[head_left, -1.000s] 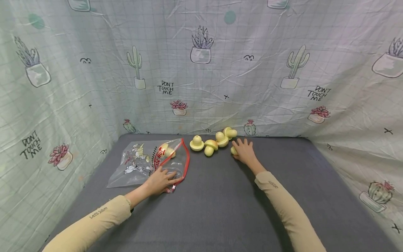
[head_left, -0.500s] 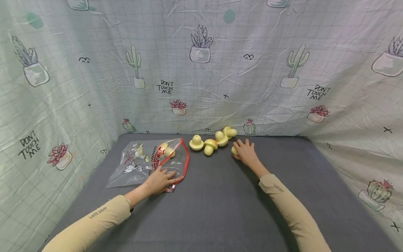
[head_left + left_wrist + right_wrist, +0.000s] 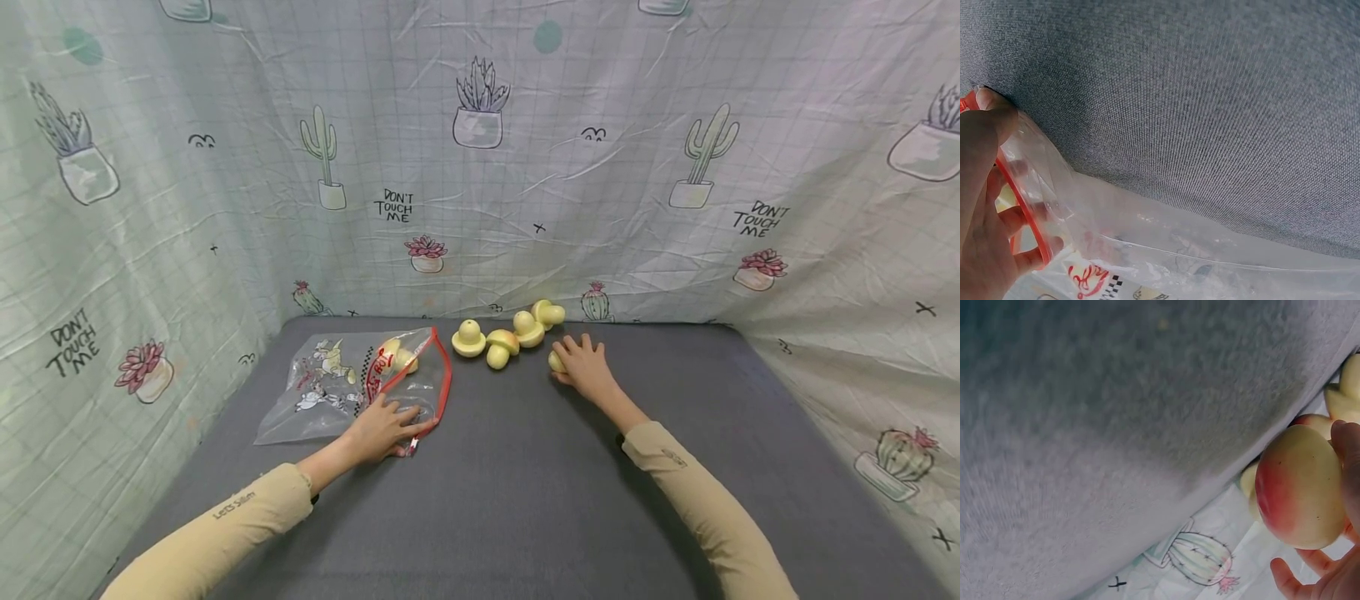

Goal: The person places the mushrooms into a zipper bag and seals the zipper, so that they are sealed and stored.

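Observation:
My left hand [image 3: 381,429] holds the mouth of a clear printed zip bag [image 3: 315,417], its thumb at the red zip edge [image 3: 1019,194] and its fingers spread over the opening. One pale yellow toy mushroom [image 3: 407,361] lies inside, seen through the film. My right hand [image 3: 588,369] grips another toy mushroom [image 3: 1300,487], its rounded, red-blushed cap showing in the right wrist view between thumb and fingers. In the head view the hand covers most of that mushroom.
Several more toy mushrooms sit in a loose row near the back edge of the dark grey table [image 3: 495,500], the leftmost mushroom [image 3: 469,340] just right of the bag. A cactus-print curtain [image 3: 525,208] hangs behind the table and along both sides.
My right forearm has shifted slightly to the right, while the right hand stays on its mushroom. The left hand and the bag have hardly moved.

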Demonstrator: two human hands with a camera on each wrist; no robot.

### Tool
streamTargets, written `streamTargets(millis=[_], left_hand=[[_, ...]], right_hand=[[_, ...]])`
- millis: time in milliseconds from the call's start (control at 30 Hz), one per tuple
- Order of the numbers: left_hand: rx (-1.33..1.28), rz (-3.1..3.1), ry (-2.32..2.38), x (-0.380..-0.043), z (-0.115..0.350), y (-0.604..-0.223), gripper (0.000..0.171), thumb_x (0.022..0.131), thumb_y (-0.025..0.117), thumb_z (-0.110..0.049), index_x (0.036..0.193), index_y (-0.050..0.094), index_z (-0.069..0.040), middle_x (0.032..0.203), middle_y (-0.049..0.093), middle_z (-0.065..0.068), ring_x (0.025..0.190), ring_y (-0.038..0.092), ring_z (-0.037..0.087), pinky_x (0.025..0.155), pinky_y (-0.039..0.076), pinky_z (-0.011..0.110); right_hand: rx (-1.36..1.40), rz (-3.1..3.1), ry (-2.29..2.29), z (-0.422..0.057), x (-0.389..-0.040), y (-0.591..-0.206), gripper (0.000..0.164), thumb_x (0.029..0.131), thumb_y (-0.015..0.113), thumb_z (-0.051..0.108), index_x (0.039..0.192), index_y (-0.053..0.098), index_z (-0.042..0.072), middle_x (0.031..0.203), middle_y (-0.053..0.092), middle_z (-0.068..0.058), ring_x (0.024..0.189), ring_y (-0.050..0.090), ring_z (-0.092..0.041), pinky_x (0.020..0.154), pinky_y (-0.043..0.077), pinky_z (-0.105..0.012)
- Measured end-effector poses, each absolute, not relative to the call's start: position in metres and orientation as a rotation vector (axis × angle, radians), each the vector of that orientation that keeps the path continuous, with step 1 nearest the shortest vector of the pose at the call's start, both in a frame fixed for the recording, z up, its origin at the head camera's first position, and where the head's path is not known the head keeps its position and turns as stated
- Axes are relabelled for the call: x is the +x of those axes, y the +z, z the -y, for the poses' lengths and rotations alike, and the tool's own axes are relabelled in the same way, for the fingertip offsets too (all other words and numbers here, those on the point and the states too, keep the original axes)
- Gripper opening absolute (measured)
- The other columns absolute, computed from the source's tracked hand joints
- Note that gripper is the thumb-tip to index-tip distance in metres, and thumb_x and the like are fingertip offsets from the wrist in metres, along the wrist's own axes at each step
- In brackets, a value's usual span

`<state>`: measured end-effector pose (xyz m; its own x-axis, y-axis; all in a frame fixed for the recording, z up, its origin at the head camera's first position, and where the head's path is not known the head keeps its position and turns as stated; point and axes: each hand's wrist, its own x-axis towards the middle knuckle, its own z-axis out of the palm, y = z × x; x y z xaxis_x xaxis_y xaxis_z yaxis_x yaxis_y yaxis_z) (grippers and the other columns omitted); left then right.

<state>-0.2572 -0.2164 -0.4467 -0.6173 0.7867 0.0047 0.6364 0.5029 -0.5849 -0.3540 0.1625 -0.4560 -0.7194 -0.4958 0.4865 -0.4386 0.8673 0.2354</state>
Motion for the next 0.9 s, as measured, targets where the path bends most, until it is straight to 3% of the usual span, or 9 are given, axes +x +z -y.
streamTargets(millis=[200, 400, 633, 900], left_hand=[[-1.206, 2.487, 0.793, -0.257, 0.216, -0.446, 0.063, 0.076, 0.051, -0.055, 0.133, 0.039, -0.033, 0.123, 0.054, -0.002, 0.091, 0.057, 0.022, 0.077, 0.042, 0.041], [-1.208, 2.488, 0.78, -0.256, 0.215, -0.446, 0.063, 0.076, 0.052, -0.055, 0.134, 0.039, -0.033, 0.123, 0.055, -0.002, 0.092, 0.057, 0.023, 0.079, 0.042, 0.043], [-1.197, 2.483, 0.791, -0.256, 0.215, -0.446, 0.063, 0.075, 0.052, -0.055, 0.133, 0.04, -0.034, 0.122, 0.054, -0.002, 0.091, 0.057, 0.022, 0.078, 0.042, 0.043], [-1.199, 2.476, 0.775, -0.256, 0.216, -0.447, 0.062, 0.076, 0.052, -0.055, 0.133, 0.04, -0.033, 0.122, 0.054, -0.002, 0.089, 0.057, 0.022, 0.078, 0.042, 0.043]], right_hand=[[0.711, 2.42, -0.077, -0.16, -0.356, -0.464, 0.044, 0.078, 0.063, 0.042, 0.104, 0.048, 0.011, 0.093, 0.045, -0.009, 0.083, 0.041, -0.03, 0.056, 0.033, -0.042], [0.702, 2.485, 0.005, -0.15, -0.344, -0.453, 0.045, 0.071, 0.072, 0.032, 0.104, 0.05, 0.01, 0.094, 0.049, -0.01, 0.085, 0.044, -0.032, 0.057, 0.034, -0.043], [0.684, 2.541, 0.057, -0.141, -0.335, -0.446, 0.042, 0.075, 0.07, 0.029, 0.109, 0.05, 0.013, 0.101, 0.052, -0.006, 0.093, 0.044, -0.03, 0.063, 0.036, -0.044], [0.778, 2.482, 0.128, -0.132, -0.33, -0.444, 0.042, 0.071, 0.073, 0.022, 0.105, 0.05, 0.012, 0.103, 0.054, -0.004, 0.087, 0.046, -0.027, 0.063, 0.036, -0.04]])
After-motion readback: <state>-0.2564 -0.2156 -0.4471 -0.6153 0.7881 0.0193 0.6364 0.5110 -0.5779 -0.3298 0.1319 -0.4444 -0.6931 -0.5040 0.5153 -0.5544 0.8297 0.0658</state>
